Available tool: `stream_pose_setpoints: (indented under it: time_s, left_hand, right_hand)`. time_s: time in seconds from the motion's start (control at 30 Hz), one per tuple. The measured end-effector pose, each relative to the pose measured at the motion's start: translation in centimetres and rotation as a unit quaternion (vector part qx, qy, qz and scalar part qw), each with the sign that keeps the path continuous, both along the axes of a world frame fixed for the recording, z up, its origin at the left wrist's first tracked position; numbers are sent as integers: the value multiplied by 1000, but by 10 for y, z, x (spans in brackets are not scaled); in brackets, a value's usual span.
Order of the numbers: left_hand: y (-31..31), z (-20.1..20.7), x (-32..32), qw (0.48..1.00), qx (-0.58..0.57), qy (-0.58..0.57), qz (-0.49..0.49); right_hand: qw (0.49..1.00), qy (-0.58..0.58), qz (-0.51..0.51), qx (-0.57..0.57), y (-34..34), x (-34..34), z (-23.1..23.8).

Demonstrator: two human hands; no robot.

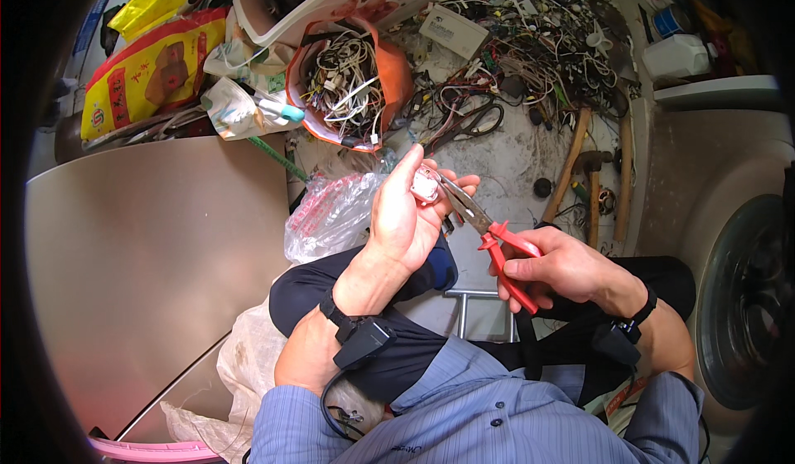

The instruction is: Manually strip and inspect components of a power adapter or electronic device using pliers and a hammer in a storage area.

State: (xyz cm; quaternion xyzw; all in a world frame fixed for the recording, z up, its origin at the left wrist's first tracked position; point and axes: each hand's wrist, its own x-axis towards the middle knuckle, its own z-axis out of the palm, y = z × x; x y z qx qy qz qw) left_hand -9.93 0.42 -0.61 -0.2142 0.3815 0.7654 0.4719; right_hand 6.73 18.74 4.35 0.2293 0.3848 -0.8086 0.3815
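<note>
My left hand (397,220) is raised over my lap, palm up, its fingers closed around a small white and pinkish-red plastic piece (426,186) whose exact kind I cannot make out. Long-nosed pliers (494,232) with red handles are gripped in my right hand (567,267). Their metal jaws point up and left, and the tips meet the edge of the plastic piece. Whether the jaws pinch part of it is too small to tell. Part of the piece is hidden by my left fingers.
Beyond my hands stands an orange bucket (396,75) full of cables. Scissors (479,123) lie right of it, before a heap of tangled wires (538,58). Hammers with wooden handles (570,166) lie at the right. A clear plastic bag (331,216) sits left of my hands.
</note>
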Motion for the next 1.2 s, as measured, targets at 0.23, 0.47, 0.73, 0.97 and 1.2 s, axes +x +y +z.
stream_pose_setpoints:
  time_s: [0.23, 0.47, 0.73, 0.97, 1.2]
  left_hand:
    - [1, 7, -6, 997, -38, 38, -62]
    - [1, 6, -9, 988, -48, 62, -131]
    - [2, 5, -9, 976, -114, 67, -172]
    - [5, 7, -6, 973, -111, 117, -165]
    - [6, 9, -5, 975, -92, 149, -135]
  right_hand:
    - [960, 83, 32, 264, 15, -5, 13]
    - [732, 341, 87, 583, 13, 12, -12]
    - [672, 327, 130, 652, 16, 13, -13]
    - [635, 316, 151, 688, 19, 14, -15]
    - [722, 317, 109, 606, 19, 14, -9]
